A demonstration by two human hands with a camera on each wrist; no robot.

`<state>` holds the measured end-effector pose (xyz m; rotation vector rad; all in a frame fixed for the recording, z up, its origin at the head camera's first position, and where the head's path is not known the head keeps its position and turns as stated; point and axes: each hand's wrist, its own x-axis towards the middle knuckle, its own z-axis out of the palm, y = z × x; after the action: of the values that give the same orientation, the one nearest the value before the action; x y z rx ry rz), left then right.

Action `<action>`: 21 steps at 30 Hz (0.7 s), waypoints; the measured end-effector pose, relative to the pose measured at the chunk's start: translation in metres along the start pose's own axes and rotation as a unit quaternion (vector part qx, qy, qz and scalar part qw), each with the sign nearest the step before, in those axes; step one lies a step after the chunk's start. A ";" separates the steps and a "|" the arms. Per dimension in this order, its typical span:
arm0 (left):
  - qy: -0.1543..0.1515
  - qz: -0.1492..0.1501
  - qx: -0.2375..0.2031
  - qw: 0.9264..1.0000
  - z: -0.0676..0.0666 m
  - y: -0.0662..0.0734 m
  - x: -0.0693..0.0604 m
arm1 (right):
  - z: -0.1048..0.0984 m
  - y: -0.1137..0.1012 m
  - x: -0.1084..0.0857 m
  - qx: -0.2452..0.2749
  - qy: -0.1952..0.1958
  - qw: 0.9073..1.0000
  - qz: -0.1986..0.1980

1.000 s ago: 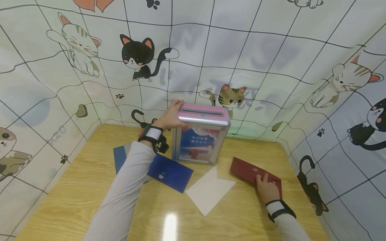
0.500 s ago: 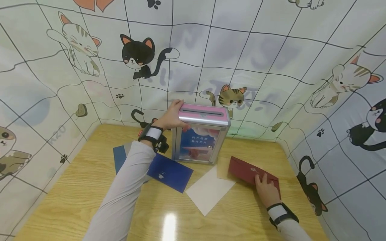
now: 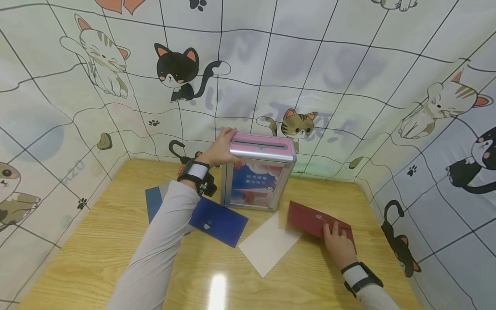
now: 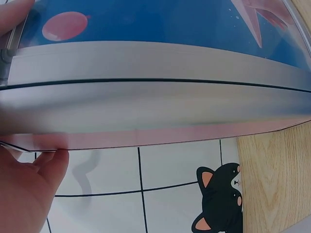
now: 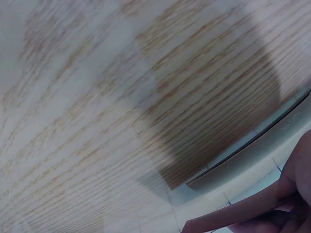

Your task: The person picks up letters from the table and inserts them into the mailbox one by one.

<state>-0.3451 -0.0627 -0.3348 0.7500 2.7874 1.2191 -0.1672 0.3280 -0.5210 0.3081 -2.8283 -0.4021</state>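
A silver-framed suggestion box with a pink slotted top stands upright at the table's middle back. My left hand grips its upper left corner, thumb on the front and fingers at the back; in the left wrist view the hand lies along the pink panel. To the right, my right hand pinches a dark red envelope, raised and tilted over the table. In the right wrist view the envelope appears edge-on between thumb and fingers.
A white envelope and a cream one lie in front of the box on the wooden table. A blue envelope and a teal one lie partly under my left forearm. Cat-print cloth surrounds the table.
My right hand has shifted slightly left with the dark red envelope, which now covers more of the cream one. The left hand and the box have stayed put.
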 end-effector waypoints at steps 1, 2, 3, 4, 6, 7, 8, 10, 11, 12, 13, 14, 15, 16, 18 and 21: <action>0.000 0.000 0.000 1.000 0.000 0.000 0.000 | 0.000 -0.001 0.000 -0.001 0.005 1.000 -0.002; 0.000 0.000 0.001 1.000 0.000 0.000 0.000 | -0.001 -0.001 0.000 -0.002 0.012 1.000 -0.005; 0.000 0.001 0.002 1.000 0.000 0.000 0.000 | -0.001 -0.002 -0.001 -0.002 0.018 1.000 -0.008; 0.000 0.001 0.002 1.000 0.000 0.000 0.000 | -0.001 -0.003 -0.001 0.000 0.027 1.000 -0.010; -0.001 0.000 0.000 1.000 0.000 0.001 -0.001 | -0.002 -0.004 -0.002 0.003 0.038 0.999 -0.014; -0.002 0.000 -0.001 1.000 0.000 0.001 0.000 | -0.003 -0.006 -0.003 0.003 0.047 0.999 -0.016; -0.001 0.000 -0.001 1.000 0.000 0.001 0.000 | -0.003 -0.006 -0.003 0.004 0.051 0.999 -0.017; -0.002 0.000 -0.004 1.000 0.000 0.001 -0.001 | -0.004 -0.009 -0.003 0.007 0.062 0.998 -0.020; -0.001 0.000 -0.004 1.000 0.000 0.001 0.000 | -0.006 -0.009 -0.004 0.005 0.063 0.998 -0.021; -0.001 0.000 -0.005 1.000 0.001 0.000 0.000 | -0.006 -0.010 -0.004 0.002 0.065 0.998 -0.022; -0.001 0.001 -0.005 1.000 0.001 0.000 0.000 | -0.008 -0.011 -0.003 0.002 0.066 0.998 -0.024; 0.000 0.001 -0.005 1.000 0.001 0.000 0.000 | -0.008 -0.011 -0.003 0.002 0.061 0.998 -0.025; 0.001 0.002 -0.004 1.000 0.001 0.000 -0.001 | -0.010 -0.012 -0.003 0.002 0.057 0.998 -0.026; 0.002 0.003 -0.004 1.000 0.001 0.000 -0.001 | -0.011 -0.013 -0.003 -0.001 0.051 0.998 -0.028; 0.003 0.004 -0.003 1.000 0.000 0.000 -0.001 | -0.014 -0.013 -0.002 0.000 0.034 0.999 -0.028; 0.004 0.006 -0.001 1.000 0.000 0.001 -0.002 | -0.018 -0.015 -0.001 0.002 0.010 1.000 -0.028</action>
<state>-0.3433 -0.0629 -0.3343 0.7655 2.7909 1.2305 -0.1581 0.3100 -0.5093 0.3893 -2.8063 -0.4030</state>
